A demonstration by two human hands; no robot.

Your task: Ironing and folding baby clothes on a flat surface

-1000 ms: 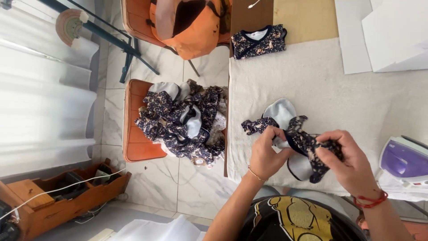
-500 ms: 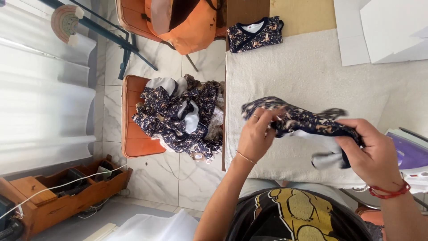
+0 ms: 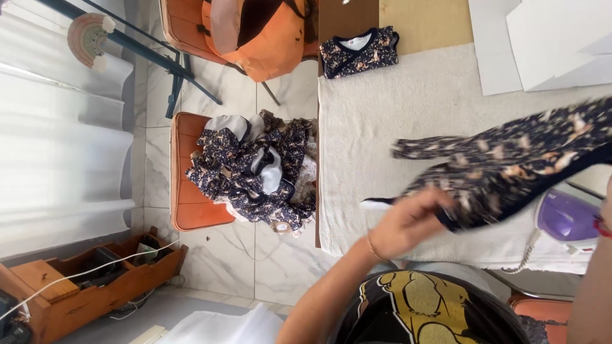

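Your left hand [image 3: 408, 220] has its fingers closed on the lower hem of a dark floral garment [image 3: 510, 165], which hangs stretched in the air above the near half of the desk [image 3: 382, 108], reaching toward the desk's right edge. Your right hand is almost wholly out of the picture, only a wrist with a red band [image 3: 602, 226] showing, so I cannot tell how its fingers stand, though the cloth's pull suggests it has the other end. To spread it well, keep the two ends level and taut, then lower the cloth flat onto the pale cover, clear of the purple iron [image 3: 564, 220] at the near right corner. The garment looks like a thin, soft knit, dark navy with small tan and white flowers; it is motion-blurred, so its cut is hard to read, but a long sleeve seems to trail toward the left edge. The desk cover is a nubbly, towel-like cream cloth. One folded garment [image 3: 359, 51] of the same print sits tidy at the far left corner, and a loose heap [image 3: 255, 169] of them, with white linings showing, rests on an orange chair seat [image 3: 191, 204] beside the desk's left edge.
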